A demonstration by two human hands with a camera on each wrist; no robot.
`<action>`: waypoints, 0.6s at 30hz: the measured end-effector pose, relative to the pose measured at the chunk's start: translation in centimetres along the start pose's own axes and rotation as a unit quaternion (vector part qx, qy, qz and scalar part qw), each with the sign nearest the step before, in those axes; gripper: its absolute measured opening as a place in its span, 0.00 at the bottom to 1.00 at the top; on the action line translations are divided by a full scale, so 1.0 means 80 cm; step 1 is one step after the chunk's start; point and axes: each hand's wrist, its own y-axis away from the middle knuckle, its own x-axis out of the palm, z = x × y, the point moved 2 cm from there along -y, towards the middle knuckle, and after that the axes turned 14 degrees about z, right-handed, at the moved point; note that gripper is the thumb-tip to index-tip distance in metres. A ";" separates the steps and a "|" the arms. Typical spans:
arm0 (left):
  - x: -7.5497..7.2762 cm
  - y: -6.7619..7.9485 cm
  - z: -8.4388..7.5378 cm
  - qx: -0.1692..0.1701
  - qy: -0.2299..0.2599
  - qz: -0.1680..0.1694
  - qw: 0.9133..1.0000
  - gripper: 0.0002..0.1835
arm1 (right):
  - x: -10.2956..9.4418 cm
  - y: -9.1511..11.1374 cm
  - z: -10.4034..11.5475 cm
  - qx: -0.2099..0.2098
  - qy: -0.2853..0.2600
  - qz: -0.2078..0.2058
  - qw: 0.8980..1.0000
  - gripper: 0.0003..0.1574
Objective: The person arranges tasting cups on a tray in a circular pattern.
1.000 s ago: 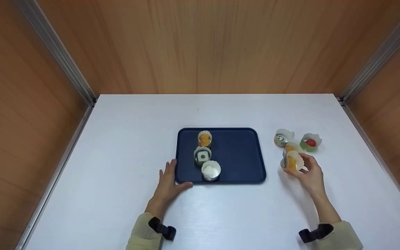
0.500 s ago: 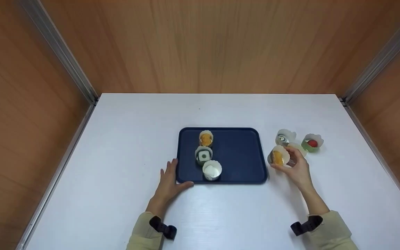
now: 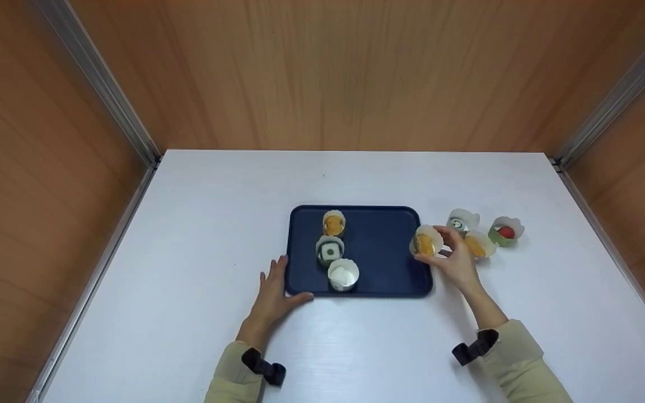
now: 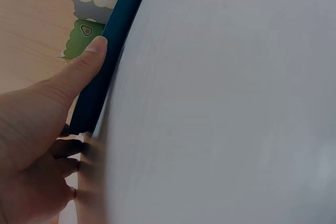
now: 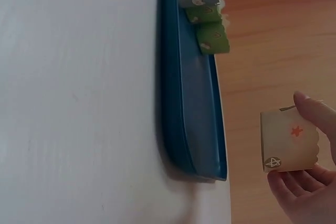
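Note:
My right hand (image 3: pixel 459 266) pinches a scalloped paper baking cup (image 3: pixel 434 239) with something orange in it, over the right edge of the navy tray (image 3: pixel 387 254). In the right wrist view this cup (image 5: pixel 286 142) is beige with a red star, held between thumb and fingers. My left hand (image 3: pixel 269 296) rests at the tray's front left corner, its thumb along the front rim. Down the tray's left half stand a cup with orange contents (image 3: pixel 333 225), a green cup with a white dotted block (image 3: pixel 330 252), and a cup with whitish contents (image 3: pixel 344 274).
Right of the tray, on the white table (image 3: pixel 188 252), are a greyish cup (image 3: pixel 462 221), a pale cup with orange contents (image 3: pixel 479 245) and a green cup with a red piece (image 3: pixel 506 230). Wooden panels (image 3: pixel 356 78) enclose the table at the back and sides.
My right hand has carried the cup leftward from the group on the right to the tray's right edge. The left hand has stayed at the tray corner.

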 end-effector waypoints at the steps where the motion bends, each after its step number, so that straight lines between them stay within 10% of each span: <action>1: 0.000 0.000 0.000 -0.001 0.001 0.000 1.000 0.55 | 0.002 -0.003 0.001 -0.002 -0.001 0.002 1.000 0.43; 18: -0.001 0.001 -0.003 -0.002 -0.009 -0.001 1.000 0.55 | 0.039 -0.052 0.010 -0.034 0.012 0.008 0.999 0.44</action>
